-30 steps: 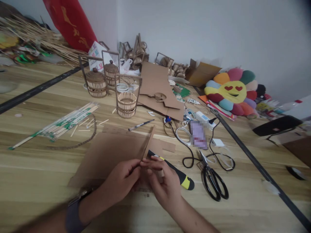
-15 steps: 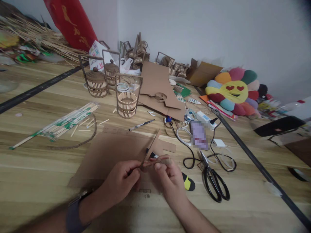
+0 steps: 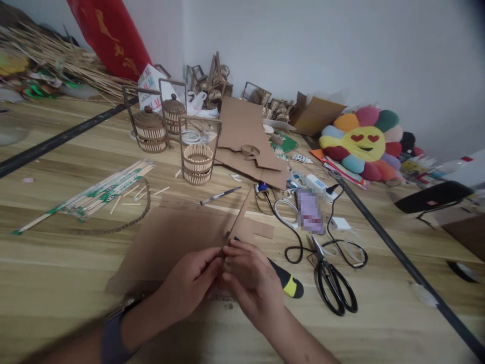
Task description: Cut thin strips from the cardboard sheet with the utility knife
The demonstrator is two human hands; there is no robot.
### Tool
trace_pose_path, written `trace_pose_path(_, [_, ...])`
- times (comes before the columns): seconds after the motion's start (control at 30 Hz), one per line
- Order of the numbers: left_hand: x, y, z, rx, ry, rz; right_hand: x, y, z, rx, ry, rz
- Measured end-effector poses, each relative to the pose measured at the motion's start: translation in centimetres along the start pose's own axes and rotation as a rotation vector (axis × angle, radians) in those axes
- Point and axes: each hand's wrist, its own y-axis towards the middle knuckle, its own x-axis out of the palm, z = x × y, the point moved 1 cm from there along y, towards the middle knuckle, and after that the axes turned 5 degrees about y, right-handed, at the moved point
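Observation:
My left hand [image 3: 195, 273] is closed, its thumb and fingers pinching a thin cardboard strip [image 3: 239, 215]. The strip juts up and away from my fingertips, seen nearly edge-on. My right hand [image 3: 252, 283] is pressed up against the left, fingers together and curled round the strip's near end, which they hide. Both hands are above a flat cardboard sheet [image 3: 166, 245] on the table. Partly under my right hand lies a black tool with a yellow-marked handle [image 3: 291, 286]. Large black-handled scissors [image 3: 333, 283] rest to the right.
A small basket of wooden sticks [image 3: 197, 163] stands beyond the sheet, with lidded baskets [image 3: 150, 132] behind it. A pen [image 3: 220, 195] lies nearer. Packaged sticks [image 3: 109, 189] are at left. Cables, a phone [image 3: 310, 210] and a power strip [image 3: 320, 186] occupy the right side.
My right hand has moved left against my left hand, its fingers now covering the strip's near end. The strip has turned more edge-on. More of the black-and-yellow tool shows.

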Motion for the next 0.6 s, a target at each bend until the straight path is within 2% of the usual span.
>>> trace_pose_path(0.1, [0.1,-0.2,0.1,0.013,0.086,0.036,0.2,0.0,0.0,-0.064,-0.098,-0.014])
trace_pose_path(0.27, [0.1,-0.3,0.1,0.067,0.150,0.053,0.2,0.1,-0.4,0.046,-0.077,0.015])
trace_pose_path(0.33, [0.0,-0.3,0.2,0.075,0.171,0.043,0.2,0.2,-0.3,0.159,0.030,0.051])
trace_pose_path(0.47, [-0.2,-0.4,0.5,0.102,0.228,0.031,0.2,0.3,0.4,0.402,0.421,0.134])
trace_pose_path(0.53, [-0.2,-0.4,0.7,0.096,0.212,0.029,0.3,0.3,0.6,0.438,0.518,0.140])
trace_pose_path(0.6, [-0.3,-0.3,0.7,0.065,0.158,0.024,0.2,0.2,0.5,0.411,0.469,0.127])
